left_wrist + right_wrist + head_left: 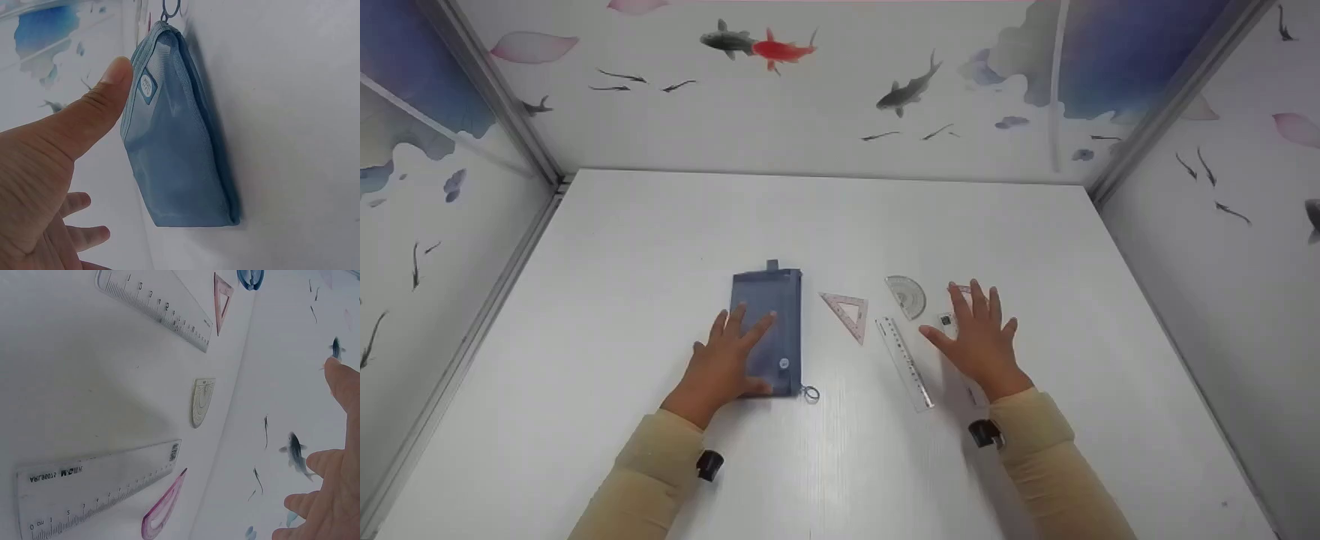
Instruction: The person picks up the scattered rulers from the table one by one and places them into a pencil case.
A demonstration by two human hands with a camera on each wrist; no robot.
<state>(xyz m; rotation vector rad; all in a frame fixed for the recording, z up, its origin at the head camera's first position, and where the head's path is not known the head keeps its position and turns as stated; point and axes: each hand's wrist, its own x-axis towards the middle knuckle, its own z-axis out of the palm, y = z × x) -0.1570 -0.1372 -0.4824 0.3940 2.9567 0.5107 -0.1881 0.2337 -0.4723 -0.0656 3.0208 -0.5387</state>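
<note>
A blue zip pencil pouch [776,292] lies flat, my left hand [720,367] spread over its left side. In the left wrist view, the left thumb [95,112] overlaps the pouch's labelled edge. My right hand [979,349] hovers with fingers apart over a clear ruler [112,478] and a pink set square [149,530], partly hiding both in the head view. Between the hands lie another pink set square [832,301], a clear protractor [910,296] and a second clear ruler [904,364]. Neither hand grips anything.
Everything lies on a white table [825,225]. Printed panels with fish and petals enclose it at the back [825,112], left and right. A metal ring [811,394] hangs from the pouch's near right corner.
</note>
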